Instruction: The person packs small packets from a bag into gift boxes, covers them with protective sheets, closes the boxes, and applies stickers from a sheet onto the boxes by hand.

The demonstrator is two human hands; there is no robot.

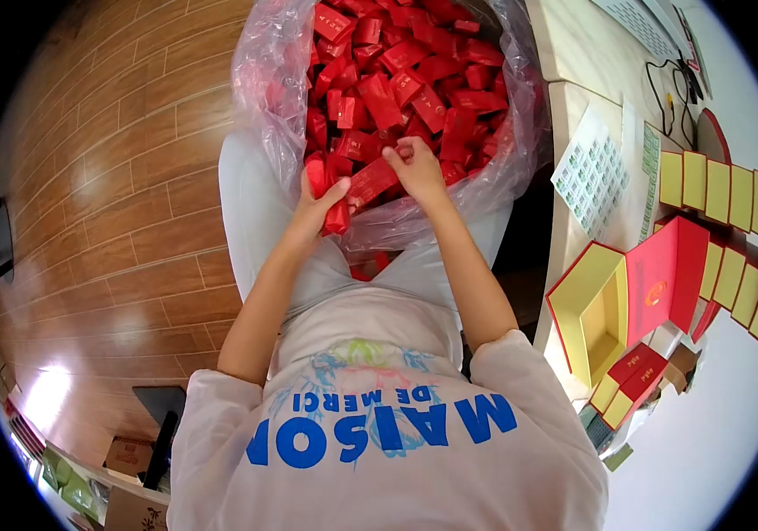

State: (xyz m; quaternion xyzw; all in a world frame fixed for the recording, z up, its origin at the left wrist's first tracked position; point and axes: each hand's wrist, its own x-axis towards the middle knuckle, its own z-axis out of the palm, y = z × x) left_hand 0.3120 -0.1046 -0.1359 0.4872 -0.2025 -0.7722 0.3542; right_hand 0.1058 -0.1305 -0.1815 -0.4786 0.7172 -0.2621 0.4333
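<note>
- The bag [264, 97] gapes wide between the person's legs, its clear, crumpled rim folding outward; both hands are at its near edge.
- The edge of the worktop [560, 44] runs along the right side, just beside the bag, with the right forearm well apart from it.
- To the left of the legs spreads the floor [157, 195], brown wood-look planks with pale seams.
- On the pale worktop are label sheets [591, 173], a black cable [651, 93], rows of yellow boxes [718, 190] with red edges, and an open box [651, 274], red and yellow.
- The packet [370, 183] slants between the hands, over the bag's near side: red, oblong, flat-faced, with faint marks.
- The left hand [319, 205] has its fingers closed around another red packet [335, 218], thumb towards the slanting one.
- The right hand [418, 170] has its fingers curled at the slanting packet's upper end; whether they grip it, I cannot tell.
- More red packets [383, 102] fill the bag, heaped at all angles.
</note>
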